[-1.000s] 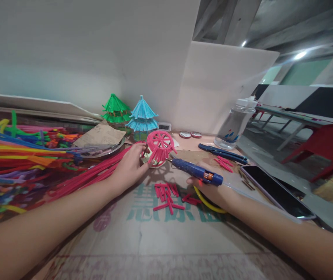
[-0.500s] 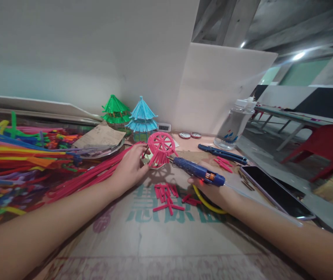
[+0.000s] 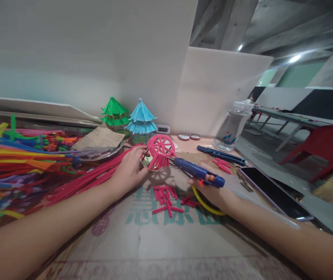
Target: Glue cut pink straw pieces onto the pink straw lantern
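My left hand (image 3: 133, 165) is closed at the left edge of a pink pipe-cleaner model (image 3: 161, 147), which has a spoked wheel on top and a fan of short strips below. In my right hand (image 3: 210, 192) is a blue hot glue gun (image 3: 197, 171), its small light glowing red. The glue gun's nozzle points left and meets the model's lower right strips, though I cannot tell whether it touches. A clear glue stick (image 3: 271, 212) trails from the gun's back end. Short pink pipe-cleaner pieces (image 3: 166, 196) lie on the table below the model.
Long pink pipe cleaners (image 3: 96, 177) and many-coloured bundles (image 3: 23, 155) fill the left. Green (image 3: 114, 111) and blue pagoda models (image 3: 140, 120) stand behind. Rightward are a utility knife (image 3: 221, 155), a phone (image 3: 275, 192) and a clear bottle (image 3: 232, 126). A yellow ring (image 3: 207, 206) lies under my right hand.
The whole view has shifted slightly. Both hands keep nearly the same place, with the glue gun's nozzle still at the model's lower strips.
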The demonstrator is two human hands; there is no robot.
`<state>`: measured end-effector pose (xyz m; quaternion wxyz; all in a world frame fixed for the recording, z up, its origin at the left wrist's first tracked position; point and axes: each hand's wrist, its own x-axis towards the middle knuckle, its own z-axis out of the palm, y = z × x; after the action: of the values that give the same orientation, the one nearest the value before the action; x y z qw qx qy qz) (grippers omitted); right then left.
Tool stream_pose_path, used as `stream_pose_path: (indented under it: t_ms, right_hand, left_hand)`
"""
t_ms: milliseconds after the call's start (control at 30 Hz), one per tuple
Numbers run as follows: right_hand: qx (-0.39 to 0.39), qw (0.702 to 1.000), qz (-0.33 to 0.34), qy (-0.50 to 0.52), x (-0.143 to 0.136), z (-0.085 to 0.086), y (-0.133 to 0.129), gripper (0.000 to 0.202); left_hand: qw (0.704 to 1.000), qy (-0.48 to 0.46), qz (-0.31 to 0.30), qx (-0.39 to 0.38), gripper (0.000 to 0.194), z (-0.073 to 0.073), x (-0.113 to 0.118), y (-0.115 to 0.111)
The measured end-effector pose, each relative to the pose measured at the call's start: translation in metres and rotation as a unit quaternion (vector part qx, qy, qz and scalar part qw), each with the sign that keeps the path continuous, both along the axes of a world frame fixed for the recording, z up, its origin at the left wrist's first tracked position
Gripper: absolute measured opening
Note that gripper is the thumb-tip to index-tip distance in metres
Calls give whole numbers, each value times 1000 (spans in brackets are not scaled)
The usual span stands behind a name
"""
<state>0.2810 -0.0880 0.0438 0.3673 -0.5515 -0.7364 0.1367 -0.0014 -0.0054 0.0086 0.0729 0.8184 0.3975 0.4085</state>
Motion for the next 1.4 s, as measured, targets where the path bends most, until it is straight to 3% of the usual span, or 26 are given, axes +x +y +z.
stream_pose_path:
  t_ms: [367, 1400]
  right_hand:
    - [3, 1000, 19, 11, 2, -1, 1, 35]
    - [-10, 1000, 23, -9, 2, -6, 3, 27]
  left_hand:
    - [1000, 7, -5, 19, 35, -2, 0, 1]
    - [999, -30, -1, -44, 36, -3, 2, 1]
